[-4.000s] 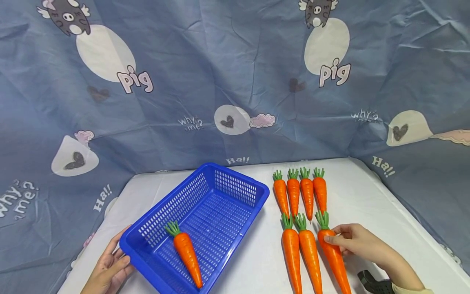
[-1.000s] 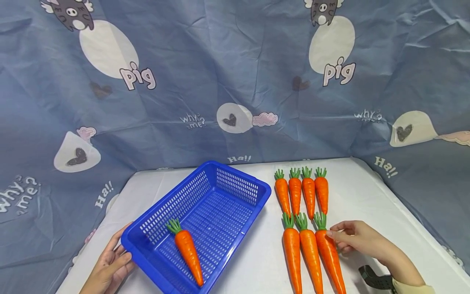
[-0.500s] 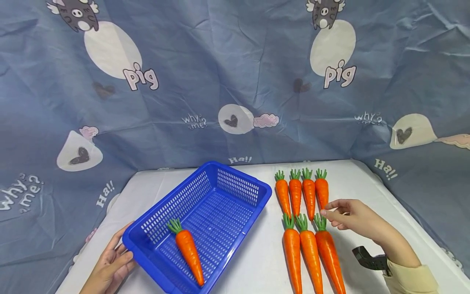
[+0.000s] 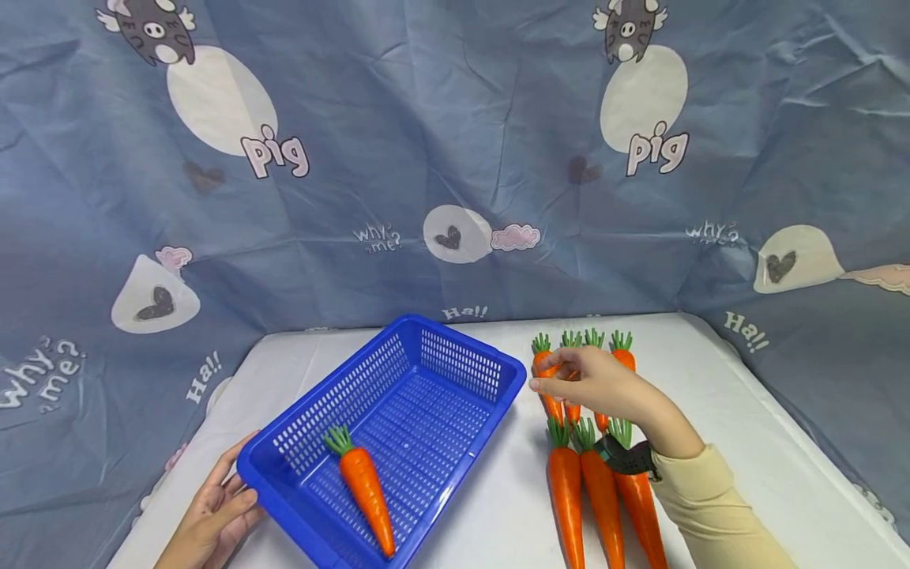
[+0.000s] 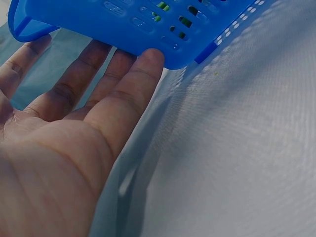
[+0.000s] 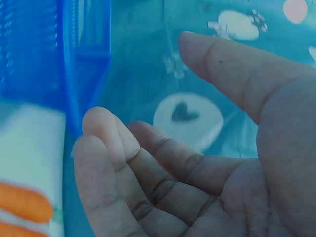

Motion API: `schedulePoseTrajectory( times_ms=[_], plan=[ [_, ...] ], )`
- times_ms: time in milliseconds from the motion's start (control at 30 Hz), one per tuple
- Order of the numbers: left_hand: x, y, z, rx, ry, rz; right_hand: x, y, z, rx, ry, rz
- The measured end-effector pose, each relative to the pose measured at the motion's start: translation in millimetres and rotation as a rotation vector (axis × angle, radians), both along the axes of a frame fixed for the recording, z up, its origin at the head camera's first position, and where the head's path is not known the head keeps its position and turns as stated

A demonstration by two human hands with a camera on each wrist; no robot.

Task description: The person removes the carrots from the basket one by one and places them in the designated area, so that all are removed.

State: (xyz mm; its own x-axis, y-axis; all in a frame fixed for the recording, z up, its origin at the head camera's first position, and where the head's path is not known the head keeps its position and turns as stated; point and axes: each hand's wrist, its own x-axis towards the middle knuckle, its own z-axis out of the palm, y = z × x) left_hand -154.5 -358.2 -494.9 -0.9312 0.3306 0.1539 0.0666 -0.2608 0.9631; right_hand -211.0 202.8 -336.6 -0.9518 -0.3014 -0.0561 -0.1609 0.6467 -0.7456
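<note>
A blue plastic basket [image 4: 455,466] lies at an angle on the left side of the table, one orange carrot [image 4: 366,498] with green tops inside it. At its near-left corner, the fingers and thumb of my left hand [image 4: 216,514] touch the outside, fairly straight, as the left wrist view also shows. My right hand [image 4: 604,387] is in the air over the back row of carrots [image 4: 543,363], partly hiding them. Its fingers are loosely bent with nothing between them. Nearer, three carrots [image 4: 565,490] lie side by side, the rightmost partly covered by the wrist strap.
A white cloth [image 4: 498,506] covers the table. Blue printed fabric [image 4: 398,158] rises behind it and along both sides. On my right wrist sits a black strap [image 4: 629,458]. Bare cloth shows between the basket and the carrots.
My right hand has let go of the rightmost front carrot, which now lies closer to its neighbours. The hand has risen and moved left over the back row. The left hand stays at the basket.
</note>
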Motion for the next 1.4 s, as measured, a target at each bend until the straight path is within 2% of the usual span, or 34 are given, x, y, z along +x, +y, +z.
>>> schedulePoseTrajectory(
  times_ms=[200,433,667,800,1000,1400],
  plan=[
    [2.3,-2.8,-3.4,0.031,-0.005,-0.03,-18.0,-44.4,8.6,0.008,-0.006,0.092],
    [0.7,-2.3,-1.3,0.02,0.025,-0.027,-34.6,-91.1,18.0,0.057,0.032,0.199],
    [-0.3,-2.7,-0.9,0.013,0.023,-0.035,-45.6,-130.6,16.3,0.111,-0.021,0.25],
    [-0.3,-2.4,-0.2,0.01,0.017,-0.032,-49.4,-152.2,12.5,0.146,-0.03,0.275],
    [1.2,-1.9,1.4,0.03,0.02,-0.048,-51.7,-185.0,0.9,0.155,-0.087,0.286],
    [0.4,1.2,3.0,0.033,0.012,-0.044,-48.5,-233.4,-23.8,0.211,-0.184,0.296]
  ],
)
